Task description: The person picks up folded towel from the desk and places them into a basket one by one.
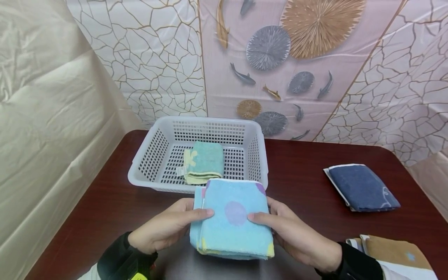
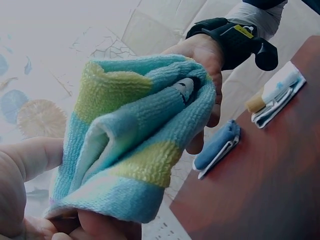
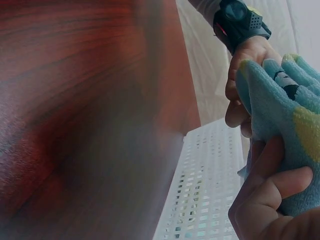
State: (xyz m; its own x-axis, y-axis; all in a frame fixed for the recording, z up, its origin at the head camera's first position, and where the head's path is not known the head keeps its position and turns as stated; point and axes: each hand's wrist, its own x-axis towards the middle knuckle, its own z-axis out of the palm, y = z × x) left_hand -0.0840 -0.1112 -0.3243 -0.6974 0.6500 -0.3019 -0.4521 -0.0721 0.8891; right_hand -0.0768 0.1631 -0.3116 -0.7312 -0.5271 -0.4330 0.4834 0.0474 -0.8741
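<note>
A folded light-blue towel (image 1: 236, 237) with a lilac dot and yellow corners is held up in front of the basket. My left hand (image 1: 168, 223) grips its left side, thumb on the front face and fingers behind. On the opposite side my right hand (image 1: 297, 233) holds it the same way, thumb near the dot. In the left wrist view the folded layers of the light-blue towel (image 2: 135, 115) show end-on, with yellow patches. Behind it stands a white plastic basket (image 1: 143, 184), with a folded green towel (image 1: 208, 157) with pale yellow trim lying inside.
At the right of the dark red table (image 1: 297, 167) lies a folded navy towel (image 1: 364, 186). Nearer, by my right wrist, is a folded brown and white towel (image 1: 402, 251). A patterned cloth (image 1: 168, 58) hangs behind the table, and a cream sheet (image 1: 52, 128) at the left.
</note>
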